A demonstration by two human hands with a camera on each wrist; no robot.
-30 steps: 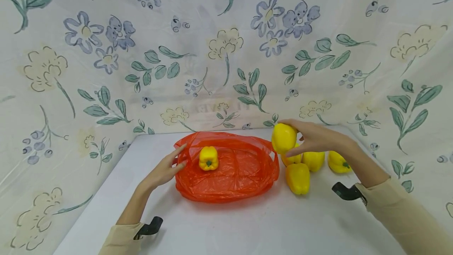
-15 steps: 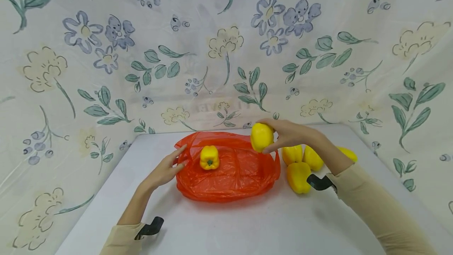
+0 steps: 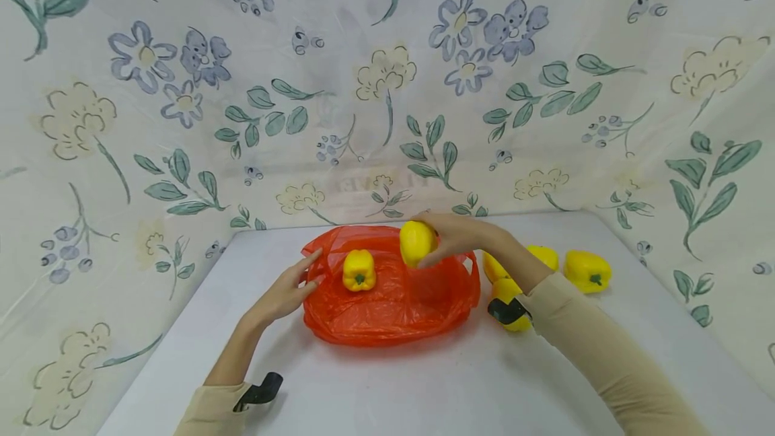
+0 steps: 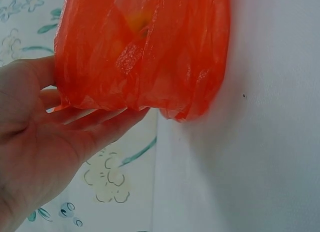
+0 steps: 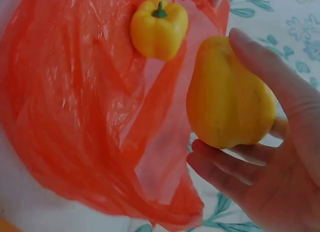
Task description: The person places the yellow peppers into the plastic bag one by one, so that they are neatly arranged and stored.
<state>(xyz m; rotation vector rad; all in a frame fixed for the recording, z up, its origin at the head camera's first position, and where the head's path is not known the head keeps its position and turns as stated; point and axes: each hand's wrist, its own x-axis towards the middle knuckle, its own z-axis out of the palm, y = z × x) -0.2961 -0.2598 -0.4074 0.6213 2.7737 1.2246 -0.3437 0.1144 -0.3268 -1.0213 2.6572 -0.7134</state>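
Observation:
A red plastic bag lies spread open on the white table, with one yellow bell pepper inside, toward its left, stem facing the person. At the bag's left edge my left hand touches the plastic with extended, spread fingers. Over the bag's back right part, my right hand grips another yellow bell pepper between thumb and fingers. In the right wrist view the held pepper is beside the bag's mouth, its smooth side toward the camera.
Right of the bag sit several more yellow bell peppers, some partly hidden by the right forearm. The white table meets a floral curtain at the back and sides. Black wrist mounts stick out from both sleeves.
My right hand has carried its pepper leftward from above the peppers on the right to over the bag. The left hand and the pepper in the bag have stayed nearly still.

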